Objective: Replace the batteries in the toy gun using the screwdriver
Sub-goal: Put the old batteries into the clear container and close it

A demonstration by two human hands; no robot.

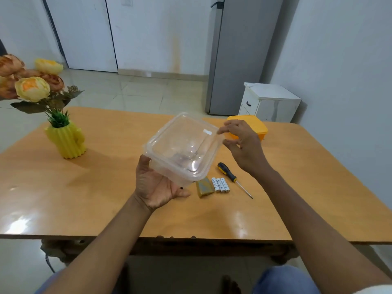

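I see the left hand cupping a clear square lidded plastic container above the wooden worktop, the right hand loose-fingered beside its rim, with the black-and-yellow-handled screwdriver and three white batteries lying below.

3 white batteries lie side by side on the table, just left of the black-and-yellow screwdriver.

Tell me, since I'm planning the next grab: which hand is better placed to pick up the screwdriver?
Right. The right hand hovers free, fingers loosely spread, above the screwdriver. The left hand holds the clear container.
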